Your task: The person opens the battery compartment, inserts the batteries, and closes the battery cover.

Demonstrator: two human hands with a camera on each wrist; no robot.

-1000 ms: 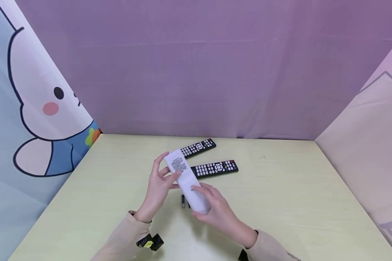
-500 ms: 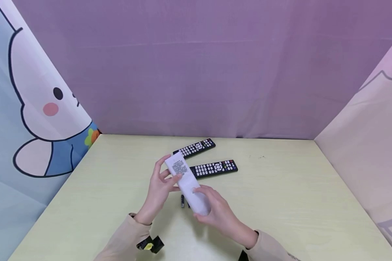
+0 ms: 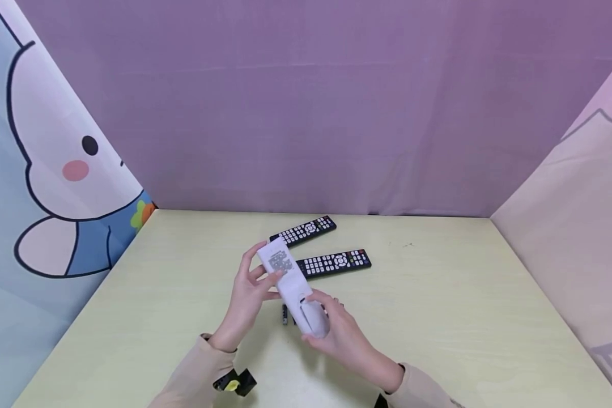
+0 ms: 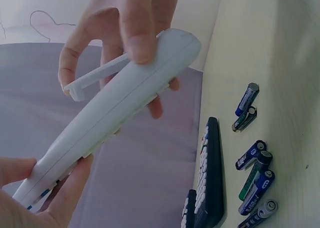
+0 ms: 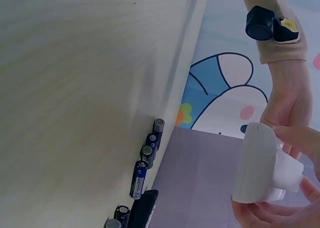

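A white remote control (image 3: 292, 283) is held in the air, back side up, by both hands. My left hand (image 3: 247, 289) pinches its far end, thumb on the printed label. Around the near end, my right hand (image 3: 344, 340) grips it, with the thumb (image 4: 140, 45) and fingers on its sides. The battery cover (image 4: 97, 76) stands tilted up from the back, one end lifted at a right fingertip. In the right wrist view the cover (image 5: 289, 170) juts from the remote's body. The battery compartment's inside is hidden.
Two black remotes (image 3: 336, 262) (image 3: 306, 232) lie buttons up on the pale table (image 3: 464, 317), beyond the white one. Several batteries (image 4: 257, 188), blue, green and dark, lie on the table below the hands. Purple cloth (image 3: 306, 113) hangs behind the table.
The right index finger has lifted the battery cover, which lay flush with the white remote's back before. Both hands stay in nearly the same place.
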